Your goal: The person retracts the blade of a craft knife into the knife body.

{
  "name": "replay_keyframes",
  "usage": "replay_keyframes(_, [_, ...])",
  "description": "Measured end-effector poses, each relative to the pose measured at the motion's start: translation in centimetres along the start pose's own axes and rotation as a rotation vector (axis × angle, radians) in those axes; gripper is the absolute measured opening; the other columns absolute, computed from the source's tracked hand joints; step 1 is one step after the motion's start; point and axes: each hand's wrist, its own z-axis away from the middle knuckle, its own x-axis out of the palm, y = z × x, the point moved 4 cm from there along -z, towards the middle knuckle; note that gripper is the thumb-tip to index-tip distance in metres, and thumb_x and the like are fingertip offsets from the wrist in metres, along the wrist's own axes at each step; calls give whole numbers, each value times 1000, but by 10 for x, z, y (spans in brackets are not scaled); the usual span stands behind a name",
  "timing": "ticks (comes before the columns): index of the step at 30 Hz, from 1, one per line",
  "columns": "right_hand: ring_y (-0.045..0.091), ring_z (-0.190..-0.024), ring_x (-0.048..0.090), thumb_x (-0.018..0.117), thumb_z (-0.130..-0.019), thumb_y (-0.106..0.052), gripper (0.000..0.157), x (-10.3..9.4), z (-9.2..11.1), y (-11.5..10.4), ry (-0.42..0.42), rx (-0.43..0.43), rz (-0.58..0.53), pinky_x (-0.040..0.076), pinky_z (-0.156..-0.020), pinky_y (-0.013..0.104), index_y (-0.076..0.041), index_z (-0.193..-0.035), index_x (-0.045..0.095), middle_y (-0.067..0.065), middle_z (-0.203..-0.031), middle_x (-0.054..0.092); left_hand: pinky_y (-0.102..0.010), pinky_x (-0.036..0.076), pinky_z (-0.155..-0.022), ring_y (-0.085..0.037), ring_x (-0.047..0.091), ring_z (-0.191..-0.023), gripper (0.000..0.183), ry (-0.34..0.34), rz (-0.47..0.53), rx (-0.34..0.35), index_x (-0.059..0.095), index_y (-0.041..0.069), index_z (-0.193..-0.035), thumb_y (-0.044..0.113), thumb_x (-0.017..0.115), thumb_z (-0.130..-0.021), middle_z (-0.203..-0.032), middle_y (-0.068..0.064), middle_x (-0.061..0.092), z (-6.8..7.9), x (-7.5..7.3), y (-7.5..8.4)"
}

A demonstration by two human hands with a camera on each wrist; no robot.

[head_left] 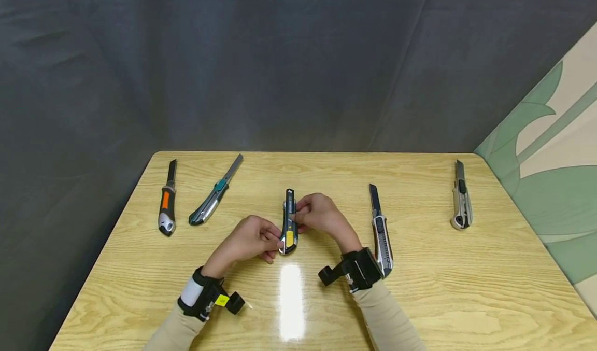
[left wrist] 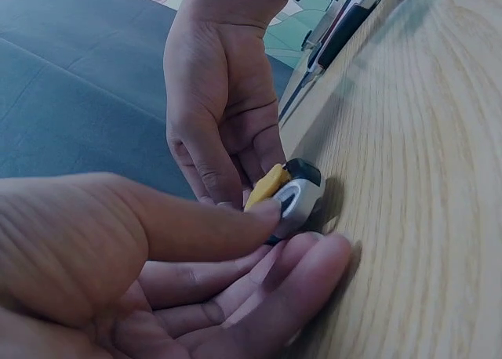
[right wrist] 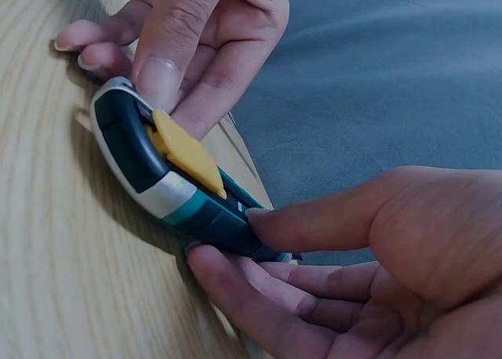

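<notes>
A snap-off utility knife (head_left: 289,238) with a dark and teal body, silver edging and a yellow slider lies lengthwise at the middle of the table, its far end pointing away. My left hand (head_left: 254,238) pinches its near, silver-edged end, thumb on top beside the yellow slider (right wrist: 188,151). From the other side my right hand (head_left: 322,216) grips the body farther up, thumb on the upper face and fingers along the right side. In the right wrist view, the knife's rounded near end (right wrist: 129,143) is close over the wood. No extended blade shows on this knife.
On the wooden table (head_left: 466,289), an orange-and-grey cutter (head_left: 166,208) and a teal-and-silver cutter (head_left: 210,203) lie left, blades out. A white-and-dark cutter (head_left: 382,239) lies partly behind the right wrist strap. A silver cutter (head_left: 462,200) lies far right. Dark cloth (head_left: 298,71) hangs behind.
</notes>
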Motion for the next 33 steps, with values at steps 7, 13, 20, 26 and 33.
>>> replay_keyframes(7, [25, -65, 66, 72, -78, -14, 25, -1, 0, -2, 38, 14, 98, 58, -60, 36, 0, -97, 63, 11, -78, 67, -37, 58, -52, -29, 64, -61, 17, 23, -45, -4, 65, -4, -94, 6, 68, -80, -78, -18, 67, 0, -2, 0])
replay_keyframes(13, [19, -58, 65, 72, -78, -21, 24, -2, 2, -3, 63, 10, 241, 56, -56, 32, -5, -93, 62, 9, -72, 67, -37, 58, -51, -28, 64, -61, 17, 47, -56, -3, 65, -3, -94, 8, 68, -81, -80, -19, 66, 1, -3, 2])
replay_keyframes(20, [18, -56, 64, 69, -81, -22, 19, -4, 4, -3, 96, -3, 296, 54, -51, 30, -7, -91, 61, 7, -69, 68, -35, 56, -51, -23, 64, -60, 12, 160, -225, 60, 70, 7, -89, 14, 70, -80, -77, -10, 68, 6, -21, 4])
replay_keyframes(26, [20, -59, 63, 62, -86, -20, 11, -8, 3, -5, 138, -43, 299, 52, -51, 30, -11, -90, 65, 7, -69, 69, -32, 50, -56, -14, 60, -66, 13, 351, -432, 87, 70, 15, -89, 24, 72, -79, -78, 2, 68, 13, -51, 8])
replay_keyframes(33, [22, -60, 63, 62, -86, -22, 13, -10, 3, -11, 165, -78, 246, 52, -51, 31, -12, -93, 65, 8, -72, 69, -41, 51, -70, -24, 61, -84, 32, 537, -536, 99, 67, 6, -105, 25, 70, -80, -97, -11, 68, 28, -90, 7])
